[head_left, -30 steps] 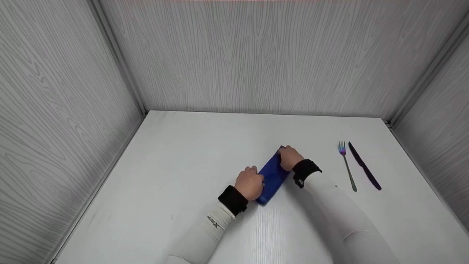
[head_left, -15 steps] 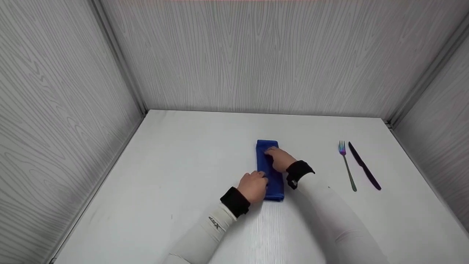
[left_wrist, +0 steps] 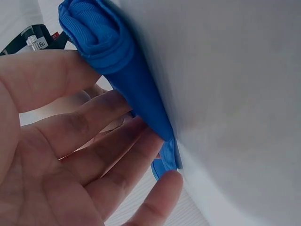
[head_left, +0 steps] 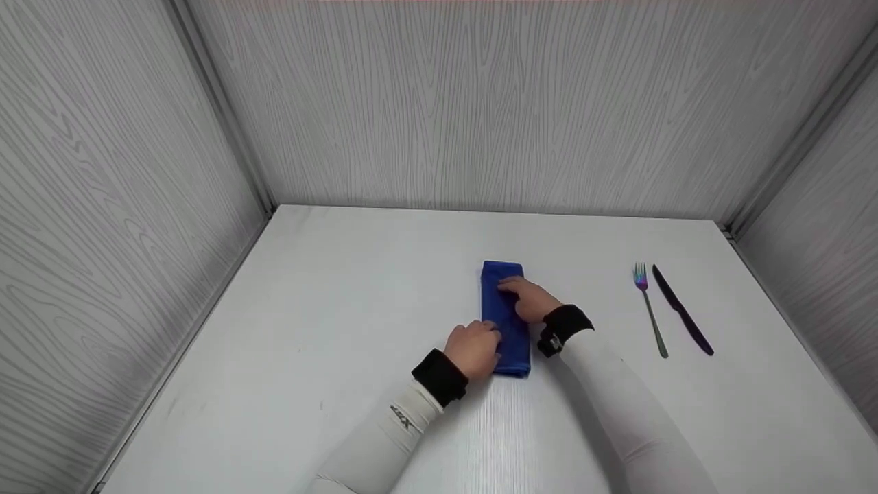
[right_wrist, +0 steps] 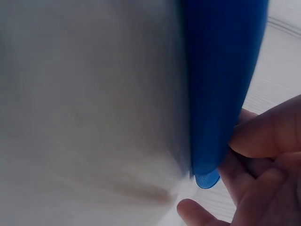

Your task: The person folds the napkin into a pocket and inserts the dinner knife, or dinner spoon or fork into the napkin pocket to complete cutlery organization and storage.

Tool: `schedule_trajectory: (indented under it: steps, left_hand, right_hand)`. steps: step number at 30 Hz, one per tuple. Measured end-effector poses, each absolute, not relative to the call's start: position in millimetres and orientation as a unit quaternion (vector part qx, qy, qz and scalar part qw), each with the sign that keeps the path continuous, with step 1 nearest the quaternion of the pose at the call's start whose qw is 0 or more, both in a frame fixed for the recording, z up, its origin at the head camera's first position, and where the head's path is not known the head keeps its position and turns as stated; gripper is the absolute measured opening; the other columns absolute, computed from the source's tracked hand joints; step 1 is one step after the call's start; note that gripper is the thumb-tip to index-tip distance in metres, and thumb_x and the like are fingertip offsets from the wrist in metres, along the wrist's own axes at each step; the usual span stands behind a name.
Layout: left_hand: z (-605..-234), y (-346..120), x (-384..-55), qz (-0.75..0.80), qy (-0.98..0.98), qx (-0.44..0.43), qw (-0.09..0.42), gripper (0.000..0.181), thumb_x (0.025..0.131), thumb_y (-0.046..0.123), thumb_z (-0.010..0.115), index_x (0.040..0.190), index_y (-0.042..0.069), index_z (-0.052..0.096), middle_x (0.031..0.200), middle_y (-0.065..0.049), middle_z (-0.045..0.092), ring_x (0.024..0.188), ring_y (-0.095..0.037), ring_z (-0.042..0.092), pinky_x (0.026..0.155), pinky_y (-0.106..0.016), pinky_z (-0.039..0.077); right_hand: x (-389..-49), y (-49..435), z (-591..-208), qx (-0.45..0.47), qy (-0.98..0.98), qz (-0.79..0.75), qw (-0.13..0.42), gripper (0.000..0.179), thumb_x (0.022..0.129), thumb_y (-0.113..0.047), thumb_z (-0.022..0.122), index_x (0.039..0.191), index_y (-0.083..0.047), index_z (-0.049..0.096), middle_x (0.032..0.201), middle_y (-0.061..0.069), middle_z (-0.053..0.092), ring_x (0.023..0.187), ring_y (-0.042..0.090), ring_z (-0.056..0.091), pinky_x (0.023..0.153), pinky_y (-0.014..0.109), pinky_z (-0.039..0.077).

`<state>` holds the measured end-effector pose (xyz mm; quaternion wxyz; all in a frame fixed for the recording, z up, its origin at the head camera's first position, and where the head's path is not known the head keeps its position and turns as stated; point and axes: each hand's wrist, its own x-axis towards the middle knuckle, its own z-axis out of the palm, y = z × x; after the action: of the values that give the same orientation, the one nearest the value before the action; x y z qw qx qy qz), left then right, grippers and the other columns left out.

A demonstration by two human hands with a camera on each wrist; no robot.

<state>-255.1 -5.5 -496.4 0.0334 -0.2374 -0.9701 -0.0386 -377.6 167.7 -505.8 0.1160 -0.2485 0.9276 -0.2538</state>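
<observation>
A blue cloth [head_left: 513,355], folded into a long narrow strip, lies lengthwise on the white table, its short ends facing away from and toward the person. My left hand [head_left: 473,351] touches the cloth's left side near its closer end. In the left wrist view its fingers [left_wrist: 89,136] are extended against the cloth [left_wrist: 138,92], whose layered end shows. From the right, my right hand [head_left: 534,300] rests on the upper half with its fingers reaching over the top. The right wrist view shows that hand's thumb [right_wrist: 268,136] at the cloth's surface, only lightly bent.
To the right lie a fork [head_left: 647,302] with iridescent tines and a dark knife [head_left: 681,310], side by side and apart from the cloth. Grey wood-grain panels enclose the white table [head_left: 343,274] at the back, left and right.
The cloth was slanted and gripped by both hands; it has turned to lie straight, flat on the table. My right hand shifted slightly left onto its top. Fork and knife stayed put.
</observation>
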Motion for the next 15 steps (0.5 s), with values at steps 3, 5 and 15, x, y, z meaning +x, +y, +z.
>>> schedule_trajectory:
  steps: [3,5,15]
  left_hand:
    - [-495.8,-5.9,-255.3,-0.044,-0.97,-0.236,0.034,0.026,0.097,0.028,0.075,0.118,0.013,0.079,0.132,-0.005,0.073,0.117,-0.023,0.069,0.086,-0.041,0.057]
    - [-496.2,-5.3,-255.3,-0.047,-0.97,-0.236,0.032,0.026,0.097,0.028,0.075,0.118,0.013,0.079,0.132,-0.005,0.072,0.117,-0.023,0.069,0.086,-0.041,0.057]
    - [-499.7,-5.8,-252.8,-0.061,-0.969,-0.239,0.03,0.028,0.096,0.027,0.076,0.118,0.011,0.078,0.129,-0.007,0.073,0.115,-0.024,0.069,0.084,-0.04,0.057]
  right_hand:
    - [-377.5,172.5,-507.3,-0.235,0.918,-0.303,0.099,0.055,0.094,0.011,0.041,0.148,0.006,0.055,0.157,0.026,0.05,0.152,0.044,0.039,0.126,0.055,0.029]
    - [-375.7,179.2,-508.5,-0.214,0.911,-0.346,0.074,0.052,0.097,0.007,0.045,0.147,0.005,0.056,0.155,0.027,0.052,0.15,0.044,0.041,0.125,0.056,0.031]
    - [-360.2,241.6,-505.0,-0.081,0.894,-0.439,-0.04,0.041,0.105,-0.006,0.053,0.143,0.009,0.057,0.141,0.032,0.061,0.132,0.047,0.057,0.114,0.057,0.042]
